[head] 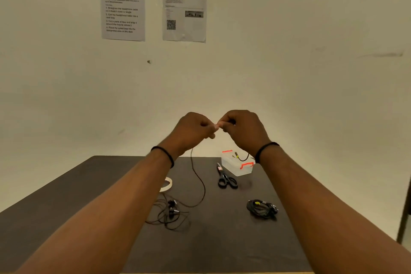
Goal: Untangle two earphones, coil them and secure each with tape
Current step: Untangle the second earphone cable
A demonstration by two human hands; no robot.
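**Two hands hold up one black wire**

One big pale wall point(266, 62) fills the back, with two printed sheets point(123, 6) stuck on it side by side. Below it sits a dark table point(222, 247).

Both arms reach out over the table, and each wrist wears a thin black band. The left hand point(191, 129) and the right hand point(243, 130) are raised above the far edge of the table, close together, with their fingertips nearly touching. The fingers of both hands are curled in. A loose earphone point(171, 211) has its black wire running up from the table into the left hand, which grips it. The right hand seems to pinch the same wire near its end, but that part is too small to see well.

The rest of that wire lies in a messy heap on the table, with its earbuds in the middle of the heap.

A clear box with red clips point(237, 165) stands at the far right, with a black wire sticking out of it. Just left of the box lie black scissors point(225, 179). Nearer, on the right, a coiled earphone point(262, 208) lies bundled with a bit of yellow on it. A roll of tape point(167, 184) peeks out beside the left arm.
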